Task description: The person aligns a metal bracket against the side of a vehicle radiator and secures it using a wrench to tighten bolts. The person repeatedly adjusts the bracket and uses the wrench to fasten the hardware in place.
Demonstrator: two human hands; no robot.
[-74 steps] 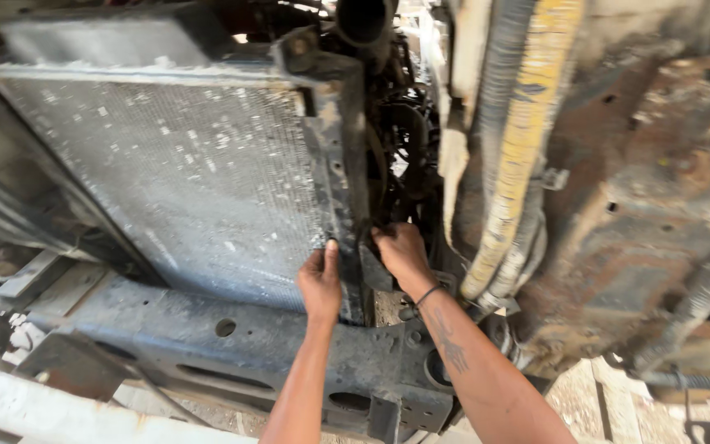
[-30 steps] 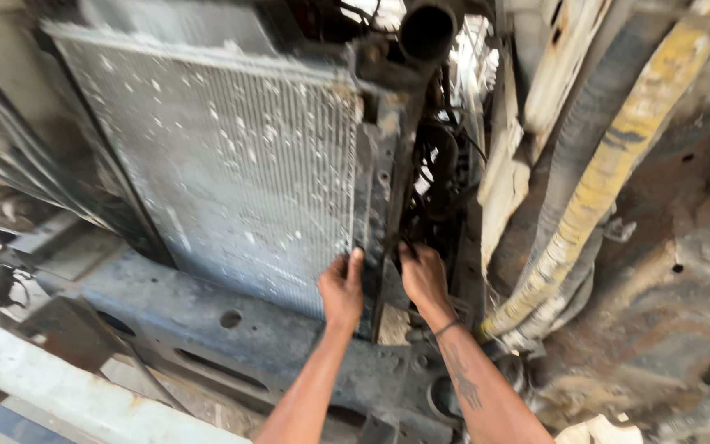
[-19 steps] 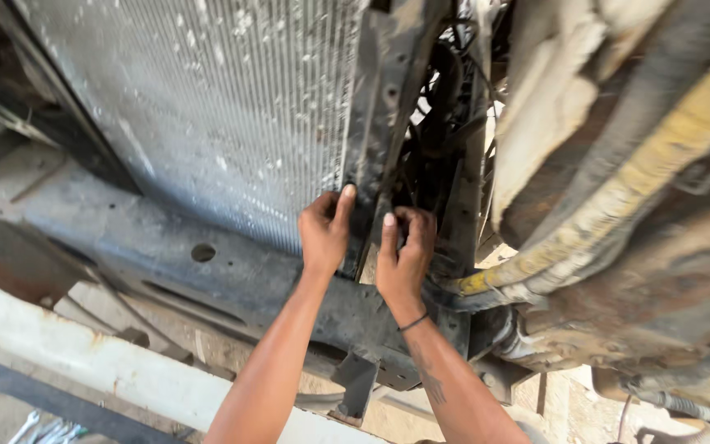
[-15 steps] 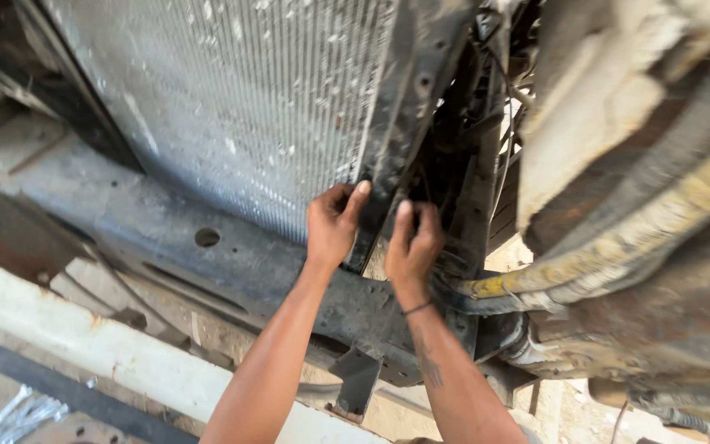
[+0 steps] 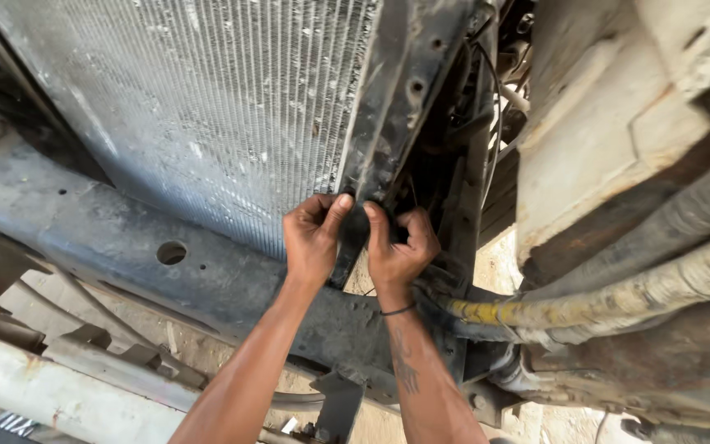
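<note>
A dusty grey finned radiator (image 5: 207,107) fills the upper left, with a dark metal side bracket (image 5: 396,99) running down its right edge. My left hand (image 5: 312,240) and my right hand (image 5: 400,242) both pinch the lower end of that bracket, thumbs and fingers curled around it. A thin black band circles my right wrist. What lies between the fingertips is hidden by the hands.
A grimy steel crossmember (image 5: 125,247) with a round hole (image 5: 172,252) runs under the radiator. A yellow-wrapped hose (image 5: 618,300) passes at the right below a pale rusty body part (image 5: 610,123). A light bar (image 5: 51,395) crosses the bottom left.
The view has closed in on the radiator's lower corner. Both hands have stayed on the bracket's lower end, and their fingers have drawn closer together around it.
</note>
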